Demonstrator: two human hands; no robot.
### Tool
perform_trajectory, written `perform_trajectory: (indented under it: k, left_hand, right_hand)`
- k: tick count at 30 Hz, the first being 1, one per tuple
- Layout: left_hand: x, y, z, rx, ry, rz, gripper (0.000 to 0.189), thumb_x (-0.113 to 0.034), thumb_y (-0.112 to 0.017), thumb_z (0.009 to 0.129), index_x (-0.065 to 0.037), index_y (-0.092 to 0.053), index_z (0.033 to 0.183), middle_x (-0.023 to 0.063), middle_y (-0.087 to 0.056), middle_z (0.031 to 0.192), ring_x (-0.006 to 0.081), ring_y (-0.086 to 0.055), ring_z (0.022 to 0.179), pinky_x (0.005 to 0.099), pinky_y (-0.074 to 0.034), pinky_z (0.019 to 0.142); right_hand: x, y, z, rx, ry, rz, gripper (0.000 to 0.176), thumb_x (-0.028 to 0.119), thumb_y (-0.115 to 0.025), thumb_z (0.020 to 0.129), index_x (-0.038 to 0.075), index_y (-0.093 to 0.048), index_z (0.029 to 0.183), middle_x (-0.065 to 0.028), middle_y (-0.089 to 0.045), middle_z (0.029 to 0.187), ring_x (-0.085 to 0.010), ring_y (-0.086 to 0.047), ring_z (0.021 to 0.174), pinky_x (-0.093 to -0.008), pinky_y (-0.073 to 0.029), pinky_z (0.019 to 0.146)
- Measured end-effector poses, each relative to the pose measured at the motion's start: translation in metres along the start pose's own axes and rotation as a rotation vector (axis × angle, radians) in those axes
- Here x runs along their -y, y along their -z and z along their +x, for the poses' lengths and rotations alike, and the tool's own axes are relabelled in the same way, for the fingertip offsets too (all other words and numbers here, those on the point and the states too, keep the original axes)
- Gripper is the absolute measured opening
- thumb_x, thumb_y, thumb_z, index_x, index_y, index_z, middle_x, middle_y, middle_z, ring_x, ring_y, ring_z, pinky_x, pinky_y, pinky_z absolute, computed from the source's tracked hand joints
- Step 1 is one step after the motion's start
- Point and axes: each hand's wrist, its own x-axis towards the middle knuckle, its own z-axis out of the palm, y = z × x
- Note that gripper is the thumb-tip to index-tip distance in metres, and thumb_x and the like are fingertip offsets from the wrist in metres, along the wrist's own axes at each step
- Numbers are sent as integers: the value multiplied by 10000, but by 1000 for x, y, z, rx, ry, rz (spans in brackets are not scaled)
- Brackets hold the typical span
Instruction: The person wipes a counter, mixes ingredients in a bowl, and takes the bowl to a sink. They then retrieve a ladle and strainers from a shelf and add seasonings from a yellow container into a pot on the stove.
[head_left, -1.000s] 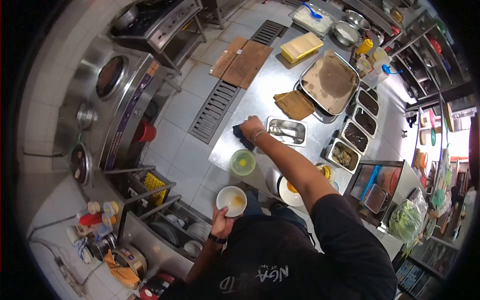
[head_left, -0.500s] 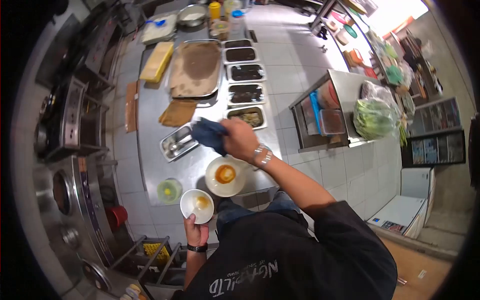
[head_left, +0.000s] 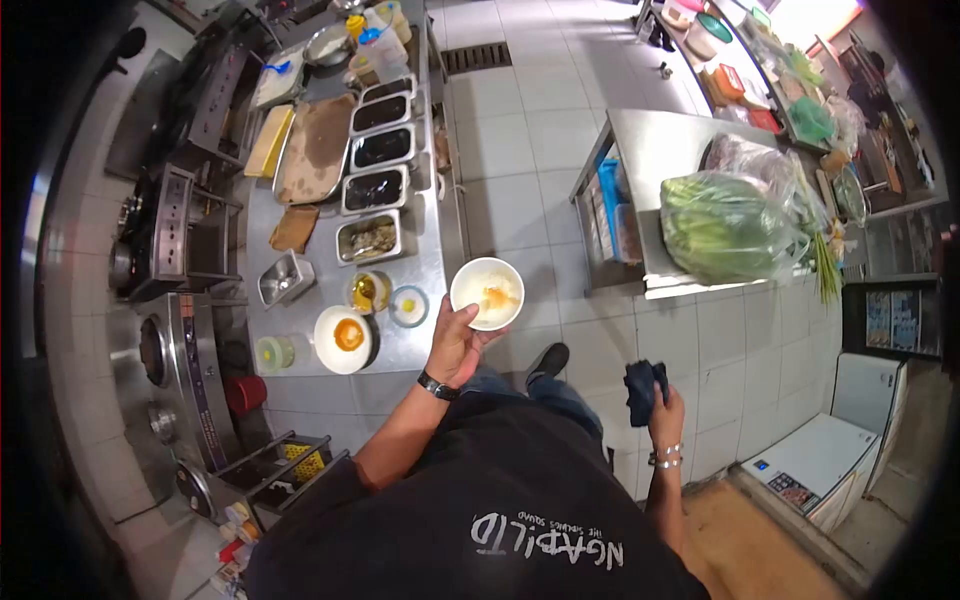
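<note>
A steel table [head_left: 424,250] bears a large white bowl [head_left: 326,342]; just beyond the table's edge, a smaller white bowl [head_left: 486,274] is gripped by the left hand [head_left: 455,350], while the right hand [head_left: 668,410] (well apart from it) clutches a bunched dark cloth [head_left: 642,396].

Offered passage over the floor [head_left: 505,195] between the long table [head_left: 425,228] and the second table [head_left: 640,150], past the held bowl [head_left: 467,287]. Met trays [head_left: 412,147] and a jar [head_left: 369,291] on the former, bagged greens [head_left: 720,225] on the latter.
</note>
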Motion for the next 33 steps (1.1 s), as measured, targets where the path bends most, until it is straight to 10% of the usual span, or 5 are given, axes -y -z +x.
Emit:
perform_trajectory:
  k: [7,19,25,29,33]
  left_hand:
    - [20,-43,30,-26,15,51,430,-163,-585,926,-93,-381,1297,129,-536,1268,281,-587,1148,459,-575,857]
    - [-9,-26,144,-229,-5,-189,502,-280,-587,934,-60,-422,1354,118,-549,1293,249,-576,1141,389,-562,872]
    - [-100,-42,257,-222,-103,-226,500,-252,-593,932,-28,-429,1349,135,-570,1271,249,-599,1119,393,-574,866]
    - [-155,-66,333,-223,-170,-171,472,-205,-591,929,-41,-446,1347,129,-577,1271,262,-598,1138,431,-564,887]
    - [-187,-82,416,-219,-146,-200,445,-113,-572,929,-73,-398,1336,122,-546,1272,271,-589,1146,473,-578,850]
  right_hand:
    - [-12,2,82,93,-44,376,279,232,-573,964,-42,-621,979,-102,-639,754,-145,-574,685,-315,-480,646]
    - [200,21,418,-250,408,-430,245,227,-585,922,1,-607,1013,-252,-639,818,-457,-591,777,-497,-453,674]
    - [109,-2,559,-253,427,-1014,410,357,-650,871,8,-620,1083,-230,-670,960,-410,-631,913,-482,-494,811]
    - [153,-26,594,-92,217,-686,461,375,-684,851,-4,-617,1104,-211,-679,966,-374,-653,889,-458,-504,795]
    - [213,-74,639,370,-171,317,328,325,-627,938,38,-632,1095,4,-601,767,-70,-517,575,-251,-428,513]
